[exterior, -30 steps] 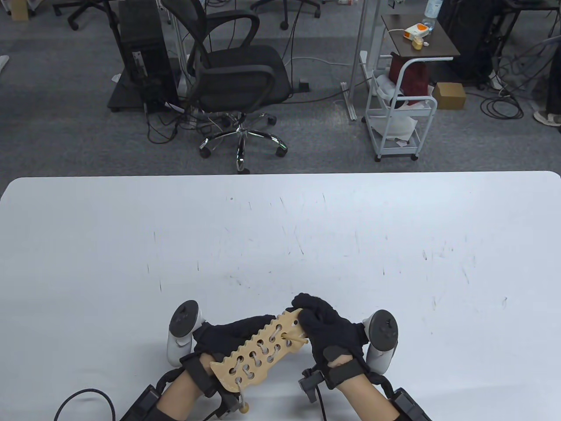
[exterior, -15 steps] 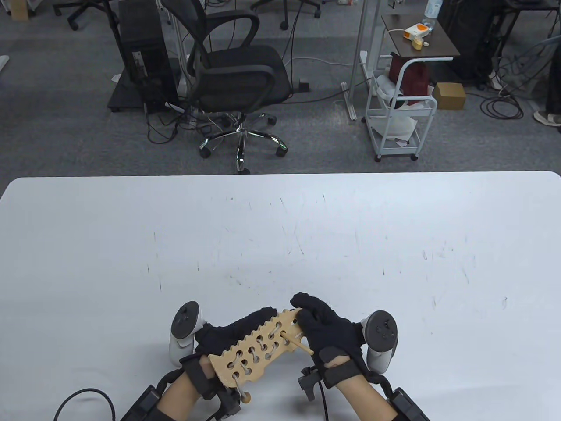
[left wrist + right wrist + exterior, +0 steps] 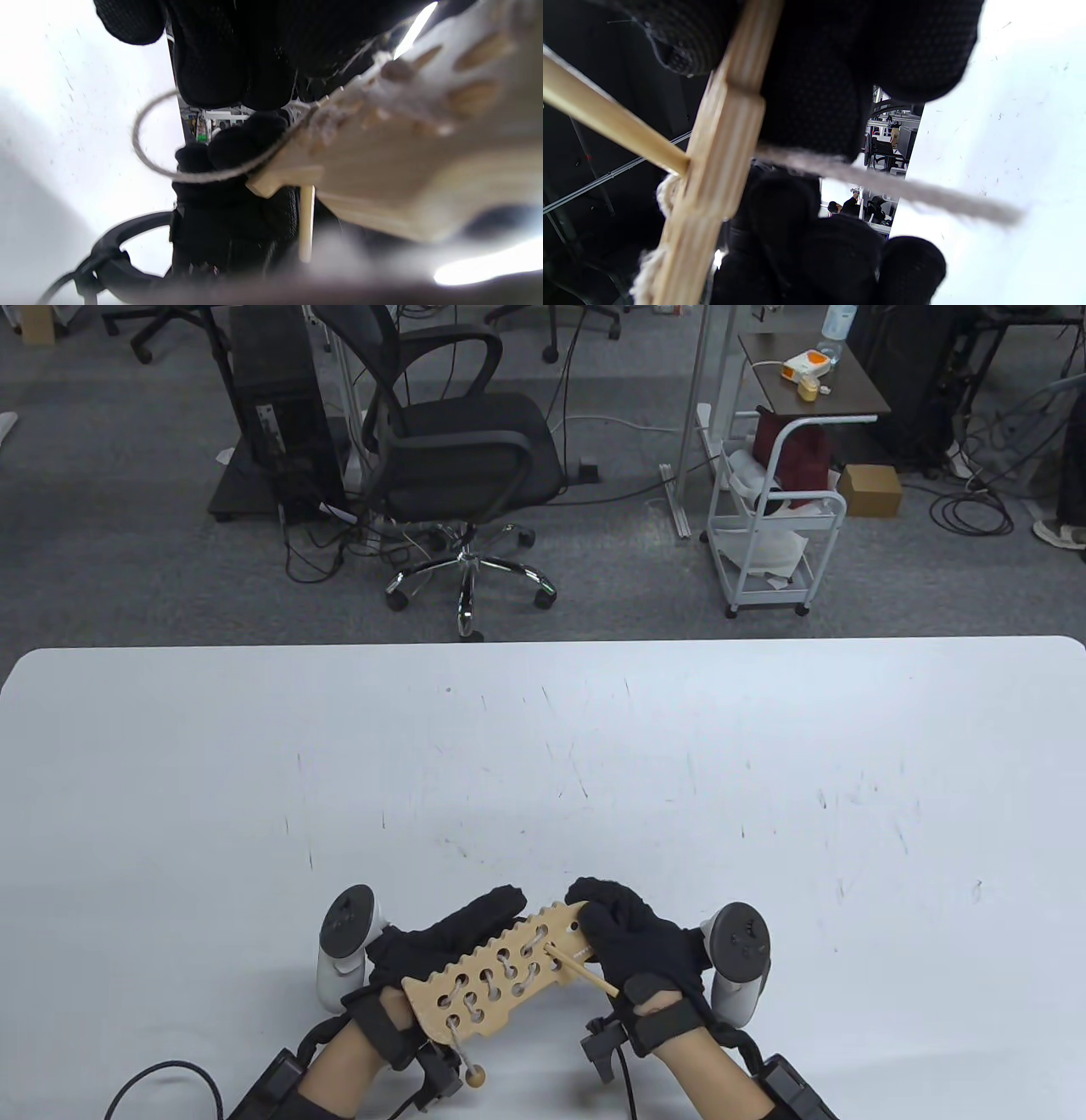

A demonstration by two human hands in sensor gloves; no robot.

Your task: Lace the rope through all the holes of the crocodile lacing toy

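Above the near edge of a scuffed white table (image 3: 594,746), I hold the crocodile lacing toy (image 3: 501,976), a flat plank of pale plywood with a saw-toothed upper edge and rows of rounded holes, tilted so its far end rises to my right. My left hand (image 3: 441,937), in a black knit glove, cradles the plank from behind and beneath, fingers curled around its back; my right hand (image 3: 636,942) grips the raised end, gloved fingers (image 3: 594,891) folded over the top edge. A slim wooden needle (image 3: 585,971), a smooth round dowel, sticks out of a hole near that end, slanting toward my right wrist; I cannot tell whether any finger touches it. The rope (image 3: 509,971), a fuzzy off-white twisted cord, zigzags between many of the holes; its tail hangs off the low end with a small round wooden bead (image 3: 475,1076) just above the tabletop. From my left wrist the cord bows out in a loose loop (image 3: 148,144) behind the plank's blurred, grainy face. From my right wrist the plank (image 3: 721,140) shows edge-on, its ply layers visible, the dowel (image 3: 606,123) entering one side and frayed cord (image 3: 882,182) running out the other. A white-and-grey tracker (image 3: 344,942) rides on each hand.
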